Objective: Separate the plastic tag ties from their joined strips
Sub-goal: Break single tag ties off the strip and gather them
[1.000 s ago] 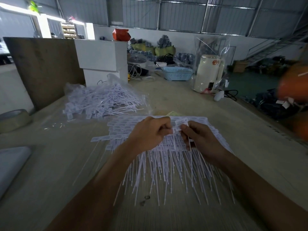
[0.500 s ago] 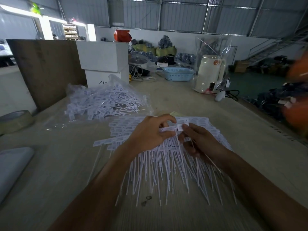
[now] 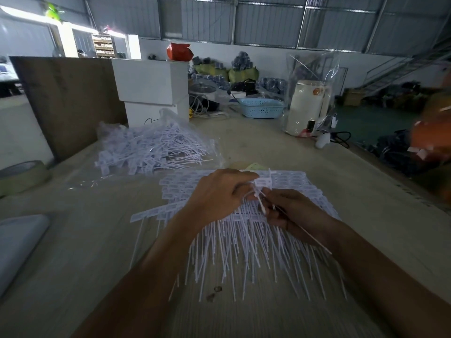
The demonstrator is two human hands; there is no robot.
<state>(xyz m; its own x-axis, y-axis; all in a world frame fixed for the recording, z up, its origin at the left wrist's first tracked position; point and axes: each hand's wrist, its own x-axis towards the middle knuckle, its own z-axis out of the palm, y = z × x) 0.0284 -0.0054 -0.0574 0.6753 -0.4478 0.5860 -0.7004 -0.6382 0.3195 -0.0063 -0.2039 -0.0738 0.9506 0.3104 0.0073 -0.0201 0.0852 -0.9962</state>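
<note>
Fingers [image 3: 246, 178] of the left hand [image 3: 217, 196] are curled and pinch the flat label end of a plastic tag tie [image 3: 262, 185], held just above the stack of joined strips [image 3: 244, 237] at the middle of the table [image 3: 280, 147]. Fingers of the right hand [image 3: 295, 211] are curled round the thin tail of a tie; that tail runs back along the right wrist toward the camera.

Head view, orientation: the joined strips lie flat on the table. Their label ends form rows on the far side, and their thin tails point toward the person, fanning slightly outward. The long axis of each tie runs away from the person.

Head view, markings: each label carries small printed marks, too small to read.

Head view, quantities: two hands are in view. The ties in the stack are too many and too overlapped to count. One loose pile of ties [image 3: 151, 150] lies on a clear plastic bag on the table, to the far left of the stack, with tails pointing mostly right. One roll of tape [image 3: 23, 175] sits at the left edge. One blue basket [image 3: 262, 108] and one white kettle [image 3: 306, 107] stand at the far end.
</note>
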